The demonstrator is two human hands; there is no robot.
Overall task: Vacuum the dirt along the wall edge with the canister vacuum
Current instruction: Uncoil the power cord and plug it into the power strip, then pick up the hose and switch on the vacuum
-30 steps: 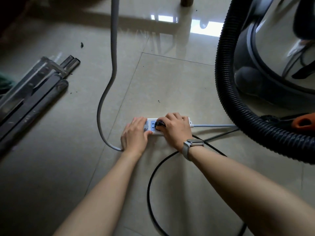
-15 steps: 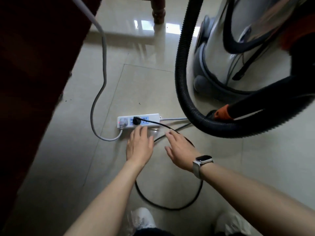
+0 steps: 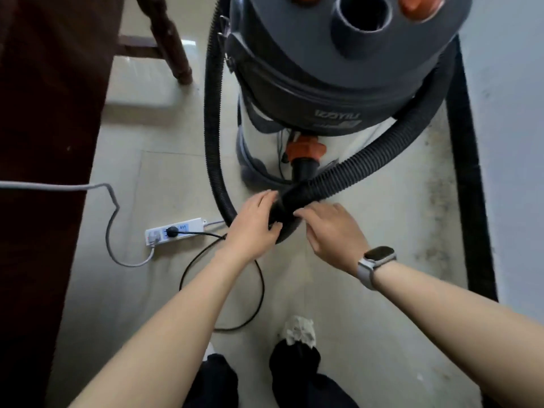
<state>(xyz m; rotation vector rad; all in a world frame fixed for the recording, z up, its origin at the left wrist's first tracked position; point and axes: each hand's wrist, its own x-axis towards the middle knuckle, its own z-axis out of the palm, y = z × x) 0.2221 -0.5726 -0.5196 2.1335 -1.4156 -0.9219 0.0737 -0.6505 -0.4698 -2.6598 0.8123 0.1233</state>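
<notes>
Head view: the left hand curls its fingers and thumb round the end of the black ribbed hose, gripping it from the left side. The right hand lies on the same end from the right, its fingers bent over the hose's top; whether they clamp it or only touch it cannot be told. A smartwatch sits on the right wrist.

From the hands the hose climbs to the right, loops behind the canister vacuum and comes down its left side to the floor. The canister stands just beyond the hands, its dark lid showing a round open port and two orange knobs. An orange collar at the front of its base sits right above the gripped hose end. Raised lettering on the lid's rim is upside down and cannot be read.

Left of the hands a white power strip lies on the tile floor with a black plug and a grey plug in it. The black cord loops below the left forearm. Dark dirt speckles the floor near the black baseboard on the right.
</notes>
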